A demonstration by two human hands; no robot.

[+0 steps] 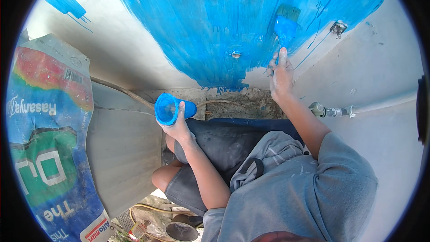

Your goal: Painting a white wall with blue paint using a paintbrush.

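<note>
Right fingers [282, 58] closed on handle of blue-smeared flat paintbrush [285, 29]; left fingers [181, 110] curled round blue plastic cup [188, 109]. Nearby: dark square wall fitting [339, 28] right of right fingers, white pipe [385, 103] lower right of them; printed blue plastic sheet [49, 152] well left of left fingers. Brush head just beyond right fingertips, bristles up at wall, contact unclear. White wall [215, 22] broadly painted blue; rough grey concrete strip [262, 106] between both hands.

Two bare hands [282, 80] are there, along with one flat, blue-coated paintbrush [285, 27], one round blue plastic cup [174, 100], one long multicoloured printed sheet [53, 125] and one pale cylindrical pipe [385, 103].
</note>
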